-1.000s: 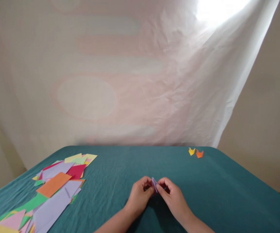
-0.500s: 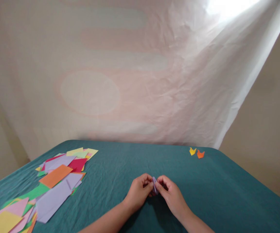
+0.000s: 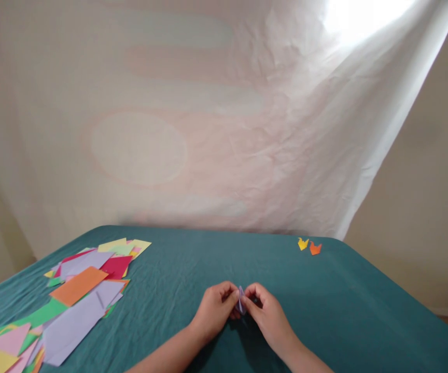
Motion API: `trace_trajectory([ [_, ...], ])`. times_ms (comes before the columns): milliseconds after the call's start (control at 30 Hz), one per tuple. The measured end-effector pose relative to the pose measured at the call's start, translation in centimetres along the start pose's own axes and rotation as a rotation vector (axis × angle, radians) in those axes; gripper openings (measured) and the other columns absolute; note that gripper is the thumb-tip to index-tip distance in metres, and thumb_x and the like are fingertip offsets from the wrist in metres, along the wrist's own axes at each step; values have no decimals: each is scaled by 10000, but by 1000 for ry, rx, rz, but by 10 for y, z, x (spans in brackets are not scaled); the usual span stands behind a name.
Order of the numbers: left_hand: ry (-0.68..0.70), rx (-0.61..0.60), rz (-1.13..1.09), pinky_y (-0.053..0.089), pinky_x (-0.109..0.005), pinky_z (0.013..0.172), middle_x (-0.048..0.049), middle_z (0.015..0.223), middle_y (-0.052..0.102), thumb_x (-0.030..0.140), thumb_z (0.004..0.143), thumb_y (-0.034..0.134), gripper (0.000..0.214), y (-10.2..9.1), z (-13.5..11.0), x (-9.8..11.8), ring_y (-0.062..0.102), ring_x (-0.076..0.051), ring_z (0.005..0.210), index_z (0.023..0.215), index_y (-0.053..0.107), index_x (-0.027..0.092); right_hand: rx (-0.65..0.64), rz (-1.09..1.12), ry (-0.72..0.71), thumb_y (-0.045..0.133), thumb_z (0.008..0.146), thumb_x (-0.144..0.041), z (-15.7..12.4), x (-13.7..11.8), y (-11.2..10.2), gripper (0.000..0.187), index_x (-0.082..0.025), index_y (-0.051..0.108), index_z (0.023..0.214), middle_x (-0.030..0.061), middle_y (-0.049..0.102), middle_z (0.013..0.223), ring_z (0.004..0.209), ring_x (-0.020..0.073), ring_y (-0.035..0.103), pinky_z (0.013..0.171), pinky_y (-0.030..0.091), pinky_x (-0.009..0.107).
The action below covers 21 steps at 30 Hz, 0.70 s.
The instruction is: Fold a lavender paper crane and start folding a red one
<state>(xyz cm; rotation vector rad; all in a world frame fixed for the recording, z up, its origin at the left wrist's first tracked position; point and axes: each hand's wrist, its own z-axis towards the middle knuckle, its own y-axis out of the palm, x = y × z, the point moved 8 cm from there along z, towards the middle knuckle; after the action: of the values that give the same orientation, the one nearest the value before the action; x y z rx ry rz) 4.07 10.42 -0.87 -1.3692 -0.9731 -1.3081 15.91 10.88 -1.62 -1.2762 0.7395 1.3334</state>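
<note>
A small folded piece of lilac paper (image 3: pixel 241 300) is pinched between my two hands, just above the table near its front. My left hand (image 3: pixel 217 309) is closed on its left side, thumb and fingers pressed together. From the right, my right hand (image 3: pixel 266 313) pinches the same paper with thumb and forefinger. The fingers cover much of the paper, so its full folded shape is hidden.
Loose coloured paper sheets (image 3: pixel 79 286) lie in an overlapping spread along the left side. A yellow origami bird (image 3: pixel 303 244) and an orange origami bird (image 3: pixel 315 249) rest at the far right. The green cloth-covered table (image 3: pixel 177 264) ends before a pale hanging sheet (image 3: pixel 216 155).
The whole view has shifted slightly, so table and hands appear a little further left. Both hands keep their pinch on the lilac paper, with hardly any change in the fingers.
</note>
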Motion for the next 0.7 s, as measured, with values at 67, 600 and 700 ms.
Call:
trace_trajectory([
  [67,-8,-23,4,458,-240,528,-31,650,643,358,783,568,221,3,0,-2,591,-138,553,797,597,140,36,9,7,556,845,-398,1,3,-2,217,-192,549,777,-2,601,718,681,160,567,638,438,251],
  [600,98,92,314,389,-221,573,-2,611,610,185,732,529,132,-3,-2,8,543,-130,586,648,628,163,73,1,1,604,802,-391,2,-2,-5,199,-196,624,766,15,630,709,651,176,609,629,463,258],
  [700,67,39,283,394,-222,557,-8,621,626,224,764,511,153,2,-3,3,566,-139,577,690,630,162,80,6,6,590,815,-359,1,-4,-6,174,-199,621,754,11,631,712,648,169,612,629,463,251],
])
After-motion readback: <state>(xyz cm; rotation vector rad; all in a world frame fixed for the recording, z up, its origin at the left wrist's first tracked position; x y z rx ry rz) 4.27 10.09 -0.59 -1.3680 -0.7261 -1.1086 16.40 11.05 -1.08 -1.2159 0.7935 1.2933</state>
